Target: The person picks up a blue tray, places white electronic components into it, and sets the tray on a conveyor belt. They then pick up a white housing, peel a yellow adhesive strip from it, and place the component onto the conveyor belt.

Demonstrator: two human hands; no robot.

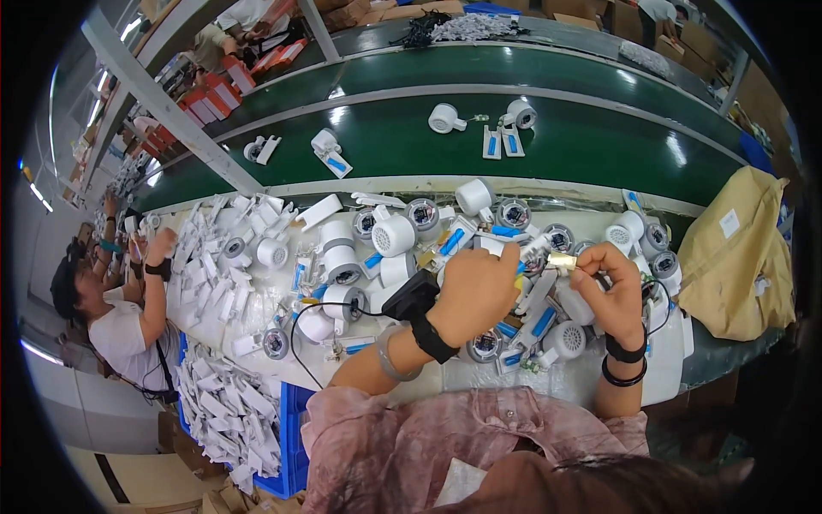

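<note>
Over a heap of white parts, my right hand [610, 287] pinches a small, bright yellowish piece [562, 260] between thumb and fingers. Just left of it, my left hand [479, 291] is closed, its back toward the view, and its fingertips hide most of what they hold. A bit of blue shows at those fingertips, and a clear-whitish part [536, 250] lies between the two hands. Below and around them are round white heads with grilles [565, 341], grey-rimmed ones, and white handle pieces with blue cylinders [543, 322].
White shells [218, 278] are piled on the left of the table, and more fill a blue crate [295, 441] below. A green conveyor belt [385, 137] carries several assemblies beyond. A tan bag [738, 257] stands at right. A co-worker [128, 300] works at far left.
</note>
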